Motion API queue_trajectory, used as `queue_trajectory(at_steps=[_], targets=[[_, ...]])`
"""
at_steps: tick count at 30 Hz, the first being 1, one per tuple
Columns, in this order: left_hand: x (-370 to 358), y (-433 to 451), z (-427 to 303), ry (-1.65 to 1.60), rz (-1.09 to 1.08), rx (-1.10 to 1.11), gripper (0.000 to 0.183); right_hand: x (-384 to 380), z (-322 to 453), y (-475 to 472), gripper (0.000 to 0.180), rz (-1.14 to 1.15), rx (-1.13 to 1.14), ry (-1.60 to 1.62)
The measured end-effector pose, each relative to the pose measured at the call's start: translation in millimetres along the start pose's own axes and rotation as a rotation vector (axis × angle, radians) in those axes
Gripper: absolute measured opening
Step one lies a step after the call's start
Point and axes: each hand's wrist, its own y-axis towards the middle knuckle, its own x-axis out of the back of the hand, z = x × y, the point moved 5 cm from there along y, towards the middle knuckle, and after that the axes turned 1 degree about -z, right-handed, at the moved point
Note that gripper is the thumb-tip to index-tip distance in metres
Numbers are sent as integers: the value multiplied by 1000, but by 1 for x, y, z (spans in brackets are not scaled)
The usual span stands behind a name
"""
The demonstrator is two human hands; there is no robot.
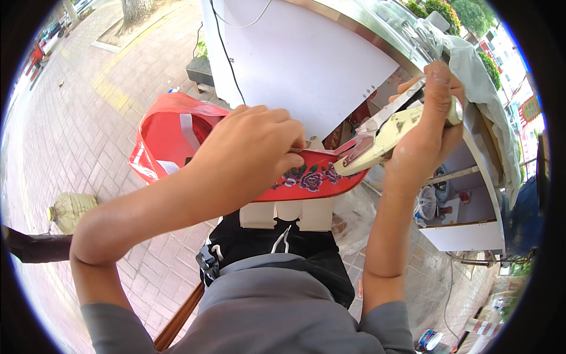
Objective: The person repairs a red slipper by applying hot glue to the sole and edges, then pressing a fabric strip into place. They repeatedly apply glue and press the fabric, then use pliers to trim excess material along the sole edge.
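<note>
My right hand (426, 132) grips a cream-coloured plier-type stapler (384, 144), worn and stained, pointing down to the left. Its jaws reach the upper edge of a red floral piece (316, 188) with purple roses and green leaves; whether they clamp it I cannot tell. Farther left along that same edge, my left hand (258, 152) pinches it between thumb and fingers, covering part of the piece. Below the red piece, cream card-like tabs (287, 211) hang over my lap, on black shorts (283, 239). What lies behind the red piece is mostly hidden.
A red plastic bag (152, 146) with white straps gapes at the left. Ahead stands a white panel (305, 66) with a black cable (231, 62) before it. A yellowish plastic jug (75, 211) is on the paving. Clear plastic film (360, 221) and a shelf unit (462, 234) lie to the right.
</note>
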Motion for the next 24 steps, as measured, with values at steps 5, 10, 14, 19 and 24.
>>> queue_trajectory(at_steps=[5,10,14,19,24], targets=[[11,-23,6,-88,-243,4,8,6,24,-2,32,-6,152,-151],[7,-28,0,-60,-428,-76,9,10,45,-9,33,-22,228,-190],[5,-31,-9,153,-551,-192,12,13,51,-10,35,-33,271,-264],[3,-37,-14,328,-595,-225,16,15,53,-18,36,-39,307,-259],[0,-38,-14,280,-634,-190,19,18,60,-23,36,26,369,-276]])
